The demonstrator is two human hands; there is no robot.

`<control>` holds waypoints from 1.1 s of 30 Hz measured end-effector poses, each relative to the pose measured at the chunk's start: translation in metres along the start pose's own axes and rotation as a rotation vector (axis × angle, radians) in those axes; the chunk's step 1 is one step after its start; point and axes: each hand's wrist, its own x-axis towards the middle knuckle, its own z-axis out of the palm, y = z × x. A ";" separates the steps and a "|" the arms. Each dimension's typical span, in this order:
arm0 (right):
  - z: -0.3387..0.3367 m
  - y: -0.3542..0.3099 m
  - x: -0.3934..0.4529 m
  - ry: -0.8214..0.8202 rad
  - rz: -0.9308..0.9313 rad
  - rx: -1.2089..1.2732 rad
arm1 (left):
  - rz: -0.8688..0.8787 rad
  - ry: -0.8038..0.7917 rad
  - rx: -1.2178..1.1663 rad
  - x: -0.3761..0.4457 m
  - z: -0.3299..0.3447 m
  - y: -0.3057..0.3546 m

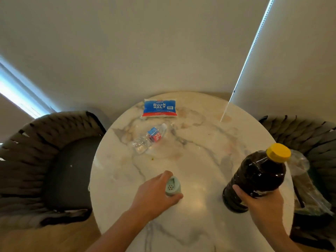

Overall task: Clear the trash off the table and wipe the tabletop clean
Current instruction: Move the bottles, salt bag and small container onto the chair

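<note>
Head view looks down on a round marble table (200,135) set against a plain wall, with a dark woven chair (45,160) at its left edge and a second woven chair (309,135) at its right edge.

The left hand (156,195) is curled around a small pale green shaker (172,186), fingers wrapped about its body, so that the perforated top faces the camera; it sits over the near middle of the table. Whether the shaker's base touches the marble cannot be told. The right hand (260,202) is clamped on the lower part of a large dark bottle (254,177) with a yellow cap (278,152), thumb on the left side and fingers around the right. The bottle leans to the right near the table's right edge; its base appears to be on or just above the top.

An empty clear water bottle (148,138) with a blue and red label lies on its side left of the table's centre, neck pointing toward the far edge. Beyond it, at the far edge, a blue bag of rock salt (160,108) lies flat. A small yellowish speck (152,158) marks the marble just nearer than the water bottle.

At the right edge, behind the dark bottle, crumpled clear plastic (307,180) rests on the second chair.
</note>
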 end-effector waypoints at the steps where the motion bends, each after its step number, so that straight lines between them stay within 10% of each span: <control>1: 0.009 -0.012 -0.003 -0.035 -0.012 0.015 | -0.015 0.024 -0.010 -0.003 -0.010 -0.008; 17: 0.267 -0.148 -0.088 -0.795 -0.331 0.125 | -0.538 0.343 0.018 -0.108 -0.107 -0.187; 33: 0.677 -0.081 -0.206 -1.031 -0.325 -0.014 | -0.748 0.196 -0.003 -0.074 -0.082 -0.557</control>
